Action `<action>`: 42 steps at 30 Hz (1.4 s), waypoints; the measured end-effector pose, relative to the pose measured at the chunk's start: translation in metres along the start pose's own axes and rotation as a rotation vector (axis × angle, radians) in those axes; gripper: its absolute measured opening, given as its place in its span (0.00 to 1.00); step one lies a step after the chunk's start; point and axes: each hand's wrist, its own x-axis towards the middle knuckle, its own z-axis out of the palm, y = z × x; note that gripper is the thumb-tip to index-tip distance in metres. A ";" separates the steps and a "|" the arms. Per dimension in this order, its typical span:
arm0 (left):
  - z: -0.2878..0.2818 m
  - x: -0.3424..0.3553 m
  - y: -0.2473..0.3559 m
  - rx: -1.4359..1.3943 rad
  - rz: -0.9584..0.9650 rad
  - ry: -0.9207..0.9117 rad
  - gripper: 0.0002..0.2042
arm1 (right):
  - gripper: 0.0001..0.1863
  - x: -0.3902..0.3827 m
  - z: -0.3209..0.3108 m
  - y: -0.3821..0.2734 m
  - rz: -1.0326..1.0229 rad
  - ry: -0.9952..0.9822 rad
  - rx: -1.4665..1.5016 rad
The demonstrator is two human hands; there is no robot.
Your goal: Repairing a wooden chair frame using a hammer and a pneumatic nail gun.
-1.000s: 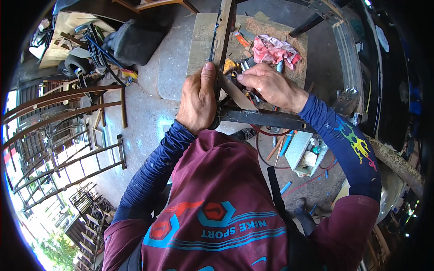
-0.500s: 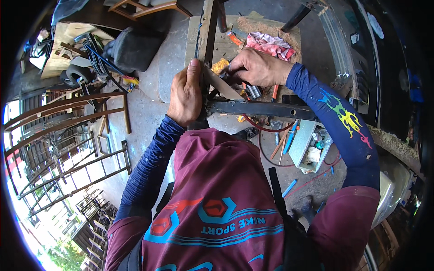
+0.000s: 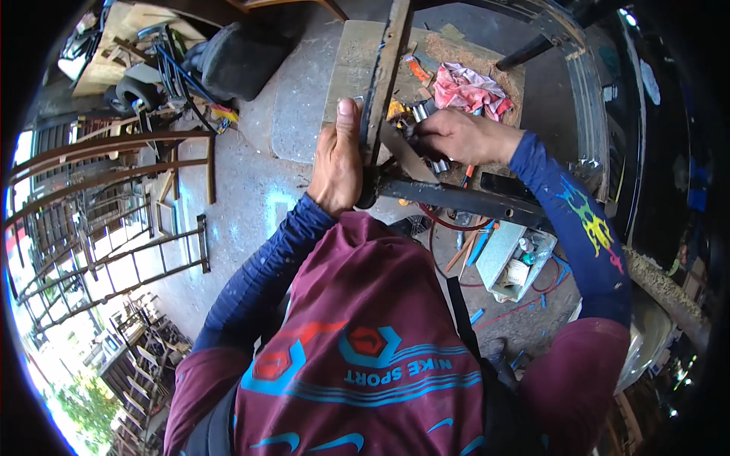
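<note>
A dark wooden frame [image 3: 389,70] stands in front of me, its two rails meeting at a corner by my body. My left hand [image 3: 339,163] is closed on the frame's left rail near that corner, thumb pointing up along it. A pale wooden corner brace [image 3: 407,156] spans the inner angle between the rails. Just beyond the brace is my right hand [image 3: 470,137], its fingers bent together and pointing left. What they hold is mostly hidden; shiny metal parts [image 3: 423,109] show beside the fingers. A yellow thing [image 3: 396,109] lies close to the left rail.
Beneath the frame, a board [image 3: 351,57] with sawdust carries a pink-and-red cloth [image 3: 471,90] and an orange-handled tool [image 3: 417,68]. A grey bin [image 3: 498,262] with bottles stands on the floor beside a red hose [image 3: 551,283]. Wooden chair frames [image 3: 114,171] stand left; a black seat [image 3: 245,61] lies behind.
The view has shifted, so the frame and both hands appear farther right. My right hand has moved slightly relative to the brace, uncovering more shiny metal. My left hand stays on the rail.
</note>
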 end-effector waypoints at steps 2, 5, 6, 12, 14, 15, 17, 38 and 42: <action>-0.002 0.000 -0.007 -0.059 0.053 0.023 0.42 | 0.10 -0.014 -0.003 -0.009 0.104 0.047 -0.266; -0.005 -0.002 -0.005 0.031 0.052 0.015 0.41 | 0.09 -0.056 0.012 -0.013 -0.139 0.606 -0.415; -0.003 0.000 -0.005 0.079 0.097 0.069 0.40 | 0.08 -0.076 0.016 -0.037 -0.284 0.773 -0.288; -0.006 0.005 -0.001 0.185 0.084 0.072 0.37 | 0.13 -0.151 0.119 -0.044 -0.323 0.173 0.702; -0.008 0.005 -0.004 0.217 0.127 0.097 0.39 | 0.06 -0.134 0.186 -0.025 -0.024 0.543 0.644; -0.009 0.006 -0.003 0.218 0.132 0.107 0.39 | 0.05 -0.117 0.209 -0.019 -0.186 0.927 0.386; -0.011 0.004 0.000 0.311 0.140 0.174 0.40 | 0.04 -0.105 0.212 -0.036 -0.189 1.366 -0.020; -0.020 -0.010 -0.078 0.360 0.732 -0.208 0.58 | 0.47 -0.031 0.120 -0.088 0.086 0.982 -0.697; -0.007 -0.008 -0.087 0.217 0.772 -0.108 0.55 | 0.53 -0.029 0.112 -0.091 0.057 0.953 -0.738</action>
